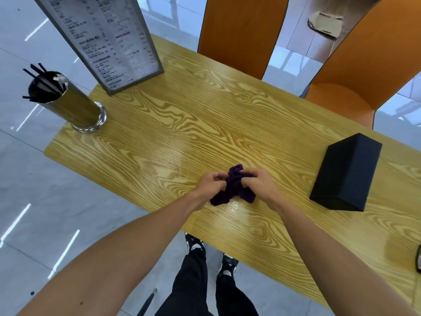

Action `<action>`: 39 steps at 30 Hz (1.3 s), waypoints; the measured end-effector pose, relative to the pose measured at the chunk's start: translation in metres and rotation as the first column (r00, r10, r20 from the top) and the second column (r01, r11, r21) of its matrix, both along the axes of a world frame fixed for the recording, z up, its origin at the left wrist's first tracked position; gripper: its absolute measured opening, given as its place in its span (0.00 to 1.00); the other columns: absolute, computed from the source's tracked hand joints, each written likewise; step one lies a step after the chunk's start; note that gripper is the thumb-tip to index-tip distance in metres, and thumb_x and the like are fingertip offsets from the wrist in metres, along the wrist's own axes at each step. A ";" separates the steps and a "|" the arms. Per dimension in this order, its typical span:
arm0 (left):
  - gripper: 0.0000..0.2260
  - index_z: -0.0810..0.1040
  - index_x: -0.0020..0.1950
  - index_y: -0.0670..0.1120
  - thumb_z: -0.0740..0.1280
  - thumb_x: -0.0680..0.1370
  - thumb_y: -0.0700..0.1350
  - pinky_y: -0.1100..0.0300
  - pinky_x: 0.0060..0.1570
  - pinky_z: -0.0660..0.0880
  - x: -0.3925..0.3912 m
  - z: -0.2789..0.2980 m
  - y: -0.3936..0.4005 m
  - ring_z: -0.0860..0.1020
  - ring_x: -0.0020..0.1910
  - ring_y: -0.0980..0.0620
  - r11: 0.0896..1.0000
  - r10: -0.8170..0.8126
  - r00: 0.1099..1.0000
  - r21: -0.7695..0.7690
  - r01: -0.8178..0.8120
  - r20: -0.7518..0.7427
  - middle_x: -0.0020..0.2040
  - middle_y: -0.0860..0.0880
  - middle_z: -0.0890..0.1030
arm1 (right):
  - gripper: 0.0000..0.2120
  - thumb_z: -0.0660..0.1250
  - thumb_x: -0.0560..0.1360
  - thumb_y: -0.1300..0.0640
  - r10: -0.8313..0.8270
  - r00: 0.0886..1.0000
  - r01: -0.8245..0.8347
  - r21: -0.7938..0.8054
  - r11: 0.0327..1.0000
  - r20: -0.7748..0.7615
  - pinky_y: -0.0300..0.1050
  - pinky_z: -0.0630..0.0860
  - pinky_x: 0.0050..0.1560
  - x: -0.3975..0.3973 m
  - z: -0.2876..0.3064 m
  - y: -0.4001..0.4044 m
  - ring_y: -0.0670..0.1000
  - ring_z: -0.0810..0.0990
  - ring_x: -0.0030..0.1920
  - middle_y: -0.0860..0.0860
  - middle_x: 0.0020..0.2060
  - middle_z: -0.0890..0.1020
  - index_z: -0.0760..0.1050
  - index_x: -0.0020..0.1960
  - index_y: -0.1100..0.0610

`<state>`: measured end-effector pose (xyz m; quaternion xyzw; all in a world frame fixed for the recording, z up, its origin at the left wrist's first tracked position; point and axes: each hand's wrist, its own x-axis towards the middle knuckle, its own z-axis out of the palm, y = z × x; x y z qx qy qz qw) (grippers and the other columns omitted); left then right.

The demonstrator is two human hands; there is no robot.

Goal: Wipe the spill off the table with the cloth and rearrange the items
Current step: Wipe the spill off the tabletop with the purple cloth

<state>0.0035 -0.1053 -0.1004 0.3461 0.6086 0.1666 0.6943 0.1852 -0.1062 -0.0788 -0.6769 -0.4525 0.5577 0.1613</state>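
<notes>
Metal cup (75,106) holds black straws (43,80); left hand (210,184), right hand (259,184) both clutch purple cloth (234,185)

Yellow wood-grain bench (159,124), smooth and glossy, with a wet sheen on its near edge. Purple cloth (232,188), soft, nubby, matt, crumpled. Black box (346,172), matt, cardboard-like. Polished metal straw holder (73,103), mirror-bright, with thin black plastic straws (37,75). Menu stand (107,37), dull grey frame, glossy face. Orange chairs (239,30), smooth, semi-gloss. Grey floor tiles (27,179), highly reflective.
</notes>
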 end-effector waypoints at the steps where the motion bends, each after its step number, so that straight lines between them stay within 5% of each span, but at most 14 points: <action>1: 0.16 0.81 0.59 0.42 0.63 0.75 0.31 0.55 0.40 0.82 -0.007 0.002 0.001 0.84 0.43 0.44 0.998 0.050 0.998 -0.039 -0.049 0.031 0.50 0.39 0.85 | 0.15 0.66 0.71 0.68 -0.017 0.998 0.016 -0.015 1.000 -0.064 0.35 0.76 0.39 -0.004 0.004 0.004 0.45 0.80 0.40 0.47 0.40 0.84 0.83 0.46 0.49; 3: 0.16 0.81 0.61 0.43 0.63 0.77 0.33 0.53 0.44 0.81 -0.019 -0.001 0.003 0.83 0.45 0.45 0.994 0.103 0.995 -0.026 -0.103 0.002 0.52 0.39 0.85 | 0.18 0.67 0.71 0.69 -0.011 0.985 0.005 -0.037 0.999 -0.170 0.40 0.79 0.48 -0.016 0.009 0.012 0.50 0.82 0.47 0.51 0.46 0.86 0.83 0.49 0.47; 6: 0.14 0.83 0.58 0.53 0.65 0.75 0.51 0.51 0.53 0.81 -0.032 -0.009 0.011 0.81 0.53 0.46 0.984 0.137 0.933 0.154 -0.090 -0.332 0.54 0.46 0.83 | 0.22 0.65 0.68 0.67 0.048 0.955 -0.074 -0.078 0.994 -0.291 0.58 0.78 0.60 -0.038 0.001 0.017 0.61 0.82 0.55 0.60 0.54 0.85 0.84 0.56 0.48; 8: 0.20 0.81 0.56 0.57 0.63 0.68 0.63 0.44 0.61 0.76 -0.040 -0.009 0.016 0.76 0.61 0.45 0.984 0.148 0.851 0.161 -0.075 -0.504 0.58 0.49 0.78 | 0.26 0.63 0.70 0.69 0.030 0.950 -0.071 -0.124 0.990 -0.310 0.59 0.77 0.63 -0.050 -0.008 0.017 0.59 0.83 0.58 0.60 0.56 0.85 0.81 0.64 0.52; 12: 0.35 0.70 0.69 0.53 0.68 0.67 0.68 0.44 0.68 0.61 -0.054 0.001 0.009 0.64 0.69 0.41 0.984 -0.073 0.685 0.058 0.167 -0.725 0.67 0.45 0.66 | 0.30 0.63 0.72 0.74 0.036 0.973 -0.070 -0.139 0.988 -0.229 0.52 0.81 0.60 -0.067 -0.020 0.017 0.56 0.83 0.59 0.57 0.58 0.83 0.73 0.72 0.58; 16: 0.35 0.70 0.68 0.53 0.74 0.66 0.65 0.46 0.66 0.67 -0.065 -0.006 0.004 0.65 0.68 0.41 0.977 -0.118 0.790 0.073 0.202 -0.601 0.67 0.46 0.67 | 0.30 0.60 0.71 0.79 -0.003 0.949 -0.071 -0.223 0.972 -0.316 0.45 0.81 0.52 -0.072 -0.019 0.024 0.55 0.84 0.59 0.57 0.61 0.82 0.76 0.68 0.58; 21: 0.34 0.75 0.63 0.54 0.78 0.60 0.63 0.47 0.59 0.75 -0.074 -0.004 0.018 0.71 0.62 0.45 0.943 -0.193 0.810 0.123 0.308 -0.553 0.59 0.49 0.74 | 0.29 0.57 0.71 0.81 -0.037 0.900 -0.087 -0.262 0.961 -0.433 0.46 0.82 0.52 -0.079 -0.006 0.036 0.56 0.84 0.58 0.58 0.59 0.83 0.76 0.66 0.62; 24: 0.25 0.79 0.58 0.48 0.81 0.64 0.51 0.50 0.53 0.81 -0.085 -0.001 0.031 0.80 0.53 0.48 0.962 -0.190 0.923 0.125 0.243 -0.334 0.51 0.50 0.81 | 0.23 0.61 0.73 0.78 -0.010 0.895 -0.106 -0.234 0.966 -0.445 0.49 0.83 0.53 -0.085 0.003 0.043 0.59 0.84 0.58 0.60 0.59 0.83 0.76 0.64 0.63; 27: 0.16 0.80 0.54 0.45 0.78 0.68 0.42 0.51 0.47 0.82 -0.104 0.006 0.046 0.82 0.46 0.47 0.973 -0.142 0.952 0.137 0.184 -0.270 0.47 0.47 0.83 | 0.19 0.69 0.75 0.70 0.114 0.960 -0.123 -0.020 0.992 -0.257 0.45 0.82 0.45 -0.098 0.006 0.059 0.52 0.85 0.48 0.58 0.56 0.80 0.75 0.64 0.61; 30: 0.22 0.75 0.59 0.45 0.78 0.67 0.42 0.54 0.42 0.81 -0.124 0.011 0.065 0.82 0.46 0.47 0.968 -0.087 0.947 0.199 0.154 -0.310 0.50 0.47 0.81 | 0.31 0.75 0.73 0.60 0.425 0.896 -0.444 0.220 0.869 0.130 0.39 0.74 0.57 -0.114 -0.001 0.081 0.46 0.77 0.56 0.50 0.62 0.73 0.70 0.73 0.51; 32: 0.25 0.73 0.59 0.45 0.78 0.65 0.44 0.50 0.47 0.81 -0.135 0.014 0.078 0.81 0.49 0.45 0.966 -0.065 0.952 0.222 0.136 -0.300 0.52 0.46 0.80 | 0.30 0.75 0.73 0.56 0.534 0.810 -0.585 0.258 0.769 0.243 0.42 0.70 0.62 -0.128 -0.005 0.095 0.47 0.74 0.60 0.49 0.63 0.74 0.70 0.73 0.50; 35: 0.24 0.73 0.57 0.44 0.77 0.65 0.44 0.48 0.51 0.81 -0.148 0.011 0.092 0.80 0.51 0.44 0.957 -0.007 0.949 0.273 0.098 -0.316 0.54 0.46 0.79 | 0.15 0.72 0.74 0.53 0.528 0.738 -0.656 0.264 0.707 0.420 0.50 0.75 0.51 -0.148 -0.013 0.117 0.52 0.78 0.51 0.49 0.51 0.81 0.78 0.61 0.51; 39: 0.17 0.79 0.53 0.48 0.76 0.67 0.52 0.50 0.48 0.80 -0.157 -0.011 0.094 0.79 0.49 0.47 0.925 0.083 0.817 0.349 0.151 -0.571 0.51 0.48 0.78 | 0.08 0.66 0.79 0.52 0.487 0.625 -0.690 0.139 0.710 0.610 0.54 0.72 0.55 -0.158 -0.031 0.134 0.56 0.75 0.56 0.49 0.50 0.81 0.78 0.57 0.50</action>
